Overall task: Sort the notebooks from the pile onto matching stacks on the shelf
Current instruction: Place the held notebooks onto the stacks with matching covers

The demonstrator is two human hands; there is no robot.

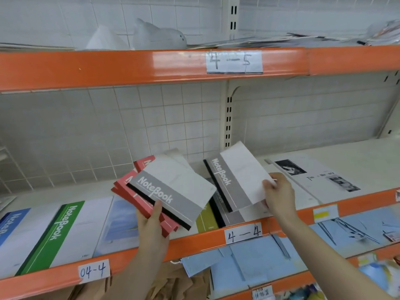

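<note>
One view only, from up on the head. Looking forward and a bit down, straight at the orange metal shelf (194, 241) and white tiled wall (108, 131). Very near, within arm's reach.

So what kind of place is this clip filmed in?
Likely a stationery shop or stockroom: orange-edged shelving with handwritten location labels, and notebooks laid flat in stacks along the shelf.

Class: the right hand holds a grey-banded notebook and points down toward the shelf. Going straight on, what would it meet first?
Probably the stack of grey-and-black notebooks on the shelf, directly under the grey-banded white notebook that the right hand pinches; depth is uncertain.
</note>
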